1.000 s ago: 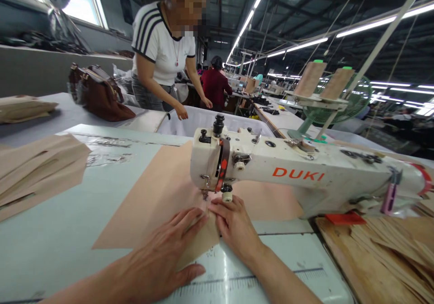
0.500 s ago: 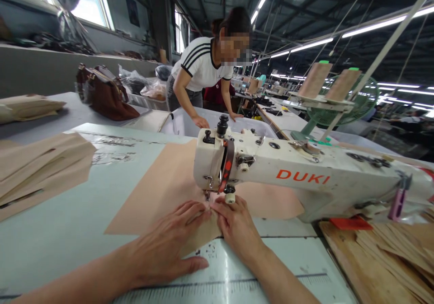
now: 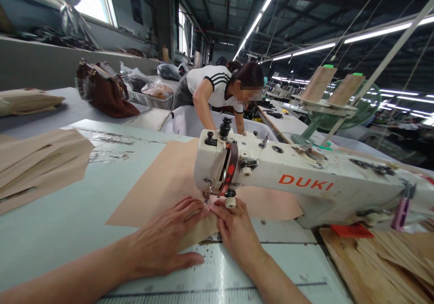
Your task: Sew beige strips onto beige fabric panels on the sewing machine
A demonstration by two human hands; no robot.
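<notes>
A tan fabric piece (image 3: 152, 184) lies under the needle end of a white sewing machine (image 3: 271, 168) marked DUKI. My left hand (image 3: 169, 238) rests on its near edge just left of the needle, palm down, thumb spread away from the fingers. Close by on the right, my right hand (image 3: 235, 227) has its fingers curled together at the fabric beside the presser foot. The fingertips of both hands nearly meet in front of the needle. What the right fingertips pinch, if anything, is too small to make out.
More tan pieces (image 3: 40, 164) lie at left, behind them a brown handbag (image 3: 105, 89). A person (image 3: 217, 85) bends into a white bin (image 3: 183, 119) beyond the machine. Thread cones (image 3: 318, 83) stand behind it. At right, a wooden board (image 3: 349, 259) holds cut strips near purple snips (image 3: 401, 211).
The person behind the machine has bent lower, with arms down in the bin. The view has shifted slightly. My hands and the fabric stay almost in place at the needle.
</notes>
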